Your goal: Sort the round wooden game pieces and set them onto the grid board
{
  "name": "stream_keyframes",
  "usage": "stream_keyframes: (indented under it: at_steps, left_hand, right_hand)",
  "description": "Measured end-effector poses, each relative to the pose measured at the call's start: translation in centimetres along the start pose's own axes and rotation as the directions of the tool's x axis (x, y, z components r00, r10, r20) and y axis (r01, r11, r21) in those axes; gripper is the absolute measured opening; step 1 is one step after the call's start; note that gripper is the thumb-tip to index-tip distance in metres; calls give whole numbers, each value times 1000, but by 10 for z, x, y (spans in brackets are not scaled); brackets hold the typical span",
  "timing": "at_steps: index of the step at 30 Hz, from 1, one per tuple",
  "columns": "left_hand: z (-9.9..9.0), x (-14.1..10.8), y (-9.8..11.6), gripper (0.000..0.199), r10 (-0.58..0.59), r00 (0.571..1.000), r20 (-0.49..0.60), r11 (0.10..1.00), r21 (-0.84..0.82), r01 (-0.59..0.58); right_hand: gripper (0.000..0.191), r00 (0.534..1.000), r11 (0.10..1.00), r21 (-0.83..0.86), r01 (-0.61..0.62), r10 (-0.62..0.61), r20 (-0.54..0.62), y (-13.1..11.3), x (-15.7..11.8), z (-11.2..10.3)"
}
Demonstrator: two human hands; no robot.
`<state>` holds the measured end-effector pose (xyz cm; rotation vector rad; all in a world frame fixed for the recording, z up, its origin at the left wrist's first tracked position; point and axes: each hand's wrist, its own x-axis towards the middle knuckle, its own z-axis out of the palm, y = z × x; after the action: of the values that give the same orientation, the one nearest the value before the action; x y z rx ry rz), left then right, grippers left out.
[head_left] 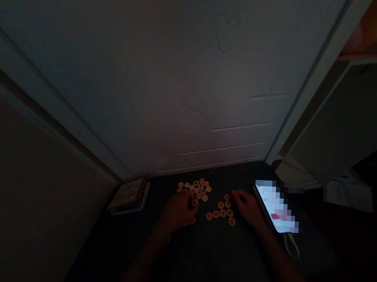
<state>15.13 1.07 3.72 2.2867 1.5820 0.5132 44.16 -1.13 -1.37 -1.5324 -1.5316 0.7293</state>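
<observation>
My left hand (179, 210) is closed in a pinch around a round wooden game piece (195, 203), near a loose cluster of pale discs (198, 196). Some of these discs show red or dark marks, others look plain. Below the same hand, another disc (192, 220) is partly covered. My right hand (248, 206) has curled fingers, their tips beside a red-marked disc (227, 197); whether they grip anything is hidden. Left of that hand, several marked discs (223, 213) lie close together on the dark tabletop (220, 252).
Stacked books (128, 195) lie at the table's left edge. To the right, a lit phone or tablet (275, 208) leans up, with a white cable (292, 246) below it. A pale panel with heart reliefs (189, 118) rises behind the table. The scene is dim.
</observation>
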Motion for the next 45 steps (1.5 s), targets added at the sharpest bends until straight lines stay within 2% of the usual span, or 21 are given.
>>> stream_keyframes:
  at_steps: [3,6,11,17,21,28,32,38,41,45]
  left_hand:
    - [-20,-3,-27,11,-72,997,-34,996,-47,70]
    - [-34,-6,-52,16,-100,995,-2,994,-37,100]
    - [-38,-7,-74,28,-163,987,-8,985,-64,162]
    - [-33,-6,-81,31,-178,984,31,981,-67,180]
    - [-28,-8,-86,30,-148,989,28,982,-118,151]
    - [-22,-8,-97,31,-183,979,-87,967,-195,163]
    - [-15,-10,-101,31,-167,975,-148,968,-214,133]
    - [-1,-12,-105,33,-159,976,-151,977,-165,134]
    - [2,-12,-106,30,-153,973,-176,978,-170,123]
    - [2,-15,-107,29,-139,961,-238,970,-229,84]
  right_hand:
    - [45,1000,1000,4,1,-1,-2,1,1,1]
    - [43,1000,1000,10,4,-4,2,3,2,2]
    - [45,1000,1000,6,1,-1,0,4,3,3]
    - [43,1000,1000,4,1,-1,-11,3,2,2]
    - [44,1000,1000,0,4,-4,-12,5,3,3]
    - [43,999,1000,-8,7,-7,-34,6,2,4]
    - [41,998,1000,-21,18,-19,-61,4,2,5]
    - [35,994,998,-51,45,-49,-94,-6,5,13]
    - [28,994,991,-87,104,-106,-28,-24,7,23]
    - [28,959,945,-198,260,-228,171,-51,14,43]
